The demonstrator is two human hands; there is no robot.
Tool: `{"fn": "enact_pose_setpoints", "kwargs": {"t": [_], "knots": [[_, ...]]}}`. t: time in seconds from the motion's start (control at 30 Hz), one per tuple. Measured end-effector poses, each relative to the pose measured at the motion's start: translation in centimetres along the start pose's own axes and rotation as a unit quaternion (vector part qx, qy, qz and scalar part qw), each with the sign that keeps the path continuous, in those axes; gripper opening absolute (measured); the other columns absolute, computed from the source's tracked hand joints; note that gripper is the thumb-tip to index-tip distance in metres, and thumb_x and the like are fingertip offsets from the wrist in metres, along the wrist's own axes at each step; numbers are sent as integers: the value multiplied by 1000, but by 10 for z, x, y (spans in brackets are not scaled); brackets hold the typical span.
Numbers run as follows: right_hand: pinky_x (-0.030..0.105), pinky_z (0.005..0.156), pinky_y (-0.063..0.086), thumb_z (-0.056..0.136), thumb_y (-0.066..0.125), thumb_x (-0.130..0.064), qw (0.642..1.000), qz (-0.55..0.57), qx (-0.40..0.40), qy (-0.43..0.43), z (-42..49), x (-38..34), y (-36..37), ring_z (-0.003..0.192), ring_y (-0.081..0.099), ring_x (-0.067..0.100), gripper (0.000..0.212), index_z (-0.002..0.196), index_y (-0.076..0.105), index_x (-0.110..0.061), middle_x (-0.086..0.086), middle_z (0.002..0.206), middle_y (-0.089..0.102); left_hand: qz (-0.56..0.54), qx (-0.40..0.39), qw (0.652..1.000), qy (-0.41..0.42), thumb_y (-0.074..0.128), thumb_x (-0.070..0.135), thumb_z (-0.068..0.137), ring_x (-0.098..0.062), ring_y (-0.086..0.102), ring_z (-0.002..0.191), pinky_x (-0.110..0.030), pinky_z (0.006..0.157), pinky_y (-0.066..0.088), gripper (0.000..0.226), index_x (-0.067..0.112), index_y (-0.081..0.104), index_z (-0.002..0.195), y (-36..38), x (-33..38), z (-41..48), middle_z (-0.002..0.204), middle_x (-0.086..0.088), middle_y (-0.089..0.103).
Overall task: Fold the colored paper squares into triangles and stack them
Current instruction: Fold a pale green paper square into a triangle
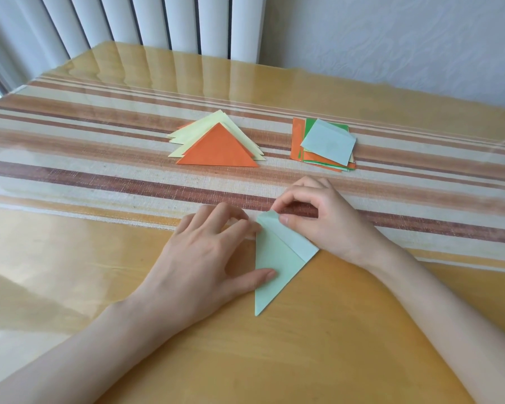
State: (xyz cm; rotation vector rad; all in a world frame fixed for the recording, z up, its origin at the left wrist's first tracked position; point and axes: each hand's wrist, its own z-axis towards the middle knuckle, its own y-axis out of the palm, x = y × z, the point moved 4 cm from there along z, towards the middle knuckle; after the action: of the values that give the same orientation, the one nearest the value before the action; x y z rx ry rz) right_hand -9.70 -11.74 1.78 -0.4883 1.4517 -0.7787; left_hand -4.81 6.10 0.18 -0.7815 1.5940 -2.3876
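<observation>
Forearms reach in from the near edge over the glossy table (303, 351); between them, on its near half, lies the pale green sheet (274, 258), half folded, one tip pointing near, one corner right, one far.

Left hand (204, 252) rests on it from the left, not clenched; the thumb lies straight across the upper flap and presses it down, the fingers bend toward the far-left edge and touch there.

Right hand (318, 217) pinches the far corner between thumb and forefinger, the other fingers curled beside.

Along the far-right side a strip of the under layer shows beyond the flap's edge, so the two layers do not yet seem to match; the step in hand looks like lining them up before creasing.

To do it well: keep the left thumb light enough that the flap can slide; draw the pinched corner until both edges meet and the strip vanishes; only then press hard, running a finger along the left fold from its middle outward; creasing too soon would likely fix a crooked triangle.

Farther off, on the striped runner (99, 176), the triangles (216, 147) sit stacked left, orange on top, well apart from the sheet; right of them wait the squares (327, 144), a pale one uppermost.

Farthest, white slats (158, 18).
</observation>
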Motion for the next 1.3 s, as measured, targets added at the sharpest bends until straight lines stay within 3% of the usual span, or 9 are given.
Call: {"fn": "enact_pose_setpoints", "kwargs": {"t": [0.17, 0.33, 0.5, 0.77, 0.9, 1.07, 1.2, 1.3], "knots": [[11, 95, 28, 89, 65, -15, 996, -39, 16, -78, -4, 3, 1, 106, 42, 14, 15, 93, 73, -28, -10, 95, 55, 8, -2, 1000, -8, 40, 77, 79, -12, 46, 101, -22, 81, 28, 60, 32, 62, 112, 0, 0, 0, 112, 13, 51], [33, 87, 41, 90, 53, -24, 961, -167, 63, -212, -7, 3, -1, 95, 46, 20, 25, 96, 77, -21, -2, 93, 61, 9, -10, 1000, -16, 40, 79, 76, -14, 47, 99, -25, 83, 30, 66, 31, 58, 119, 0, -1, 1, 111, 12, 50], [36, 81, 41, 92, 50, -17, 932, -229, 69, -273, -8, 2, -3, 91, 46, 22, 28, 100, 76, -22, 0, 91, 64, 24, -30, 999, -19, 35, 82, 75, -14, 44, 102, -27, 85, 30, 80, 34, 48, 137, -1, -2, 4, 113, 8, 47], [34, 82, 36, 90, 45, -10, 915, -300, 84, -258, -14, -7, 6, 92, 46, 22, 35, 108, 74, -19, 2, 89, 63, 67, -8, 998, 12, 32, 77, 82, -23, 52, 98, -38, 85, 43, 74, 28, 54, 133, 1, 0, 5, 111, 1, 51], [41, 80, 40, 87, 45, -7, 896, -337, 108, -267, -17, -7, 4, 92, 48, 24, 37, 107, 74, -18, 2, 88, 64, 92, -6, 996, 21, 31, 74, 84, -23, 53, 98, -39, 83, 44, 72, 26, 56, 131, 1, 3, 3, 113, 0, 52], [39, 83, 38, 85, 46, -6, 895, -335, 135, -261, -22, -11, 2, 91, 52, 25, 35, 98, 76, -16, 1, 86, 66, 95, -9, 995, 18, 31, 74, 84, -23, 53, 99, -38, 83, 44, 72, 25, 57, 130, -1, 3, 3, 113, 1, 53], [38, 84, 37, 78, 51, -5, 919, -293, 168, -202, -26, -14, 0, 91, 49, 23, 27, 83, 76, -13, 0, 87, 65, 102, -2, 994, 29, 32, 73, 84, -23, 53, 97, -37, 81, 43, 70, 24, 58, 126, -1, 4, 4, 111, 1, 54], [32, 83, 34, 78, 45, -10, 938, -264, 155, -163, -29, -12, 4, 89, 48, 22, 36, 95, 76, -16, -2, 88, 64, 125, -2, 991, 46, 32, 73, 84, -23, 54, 93, -37, 76, 45, 70, 22, 61, 120, -5, 7, 8, 106, 0, 55]]}}
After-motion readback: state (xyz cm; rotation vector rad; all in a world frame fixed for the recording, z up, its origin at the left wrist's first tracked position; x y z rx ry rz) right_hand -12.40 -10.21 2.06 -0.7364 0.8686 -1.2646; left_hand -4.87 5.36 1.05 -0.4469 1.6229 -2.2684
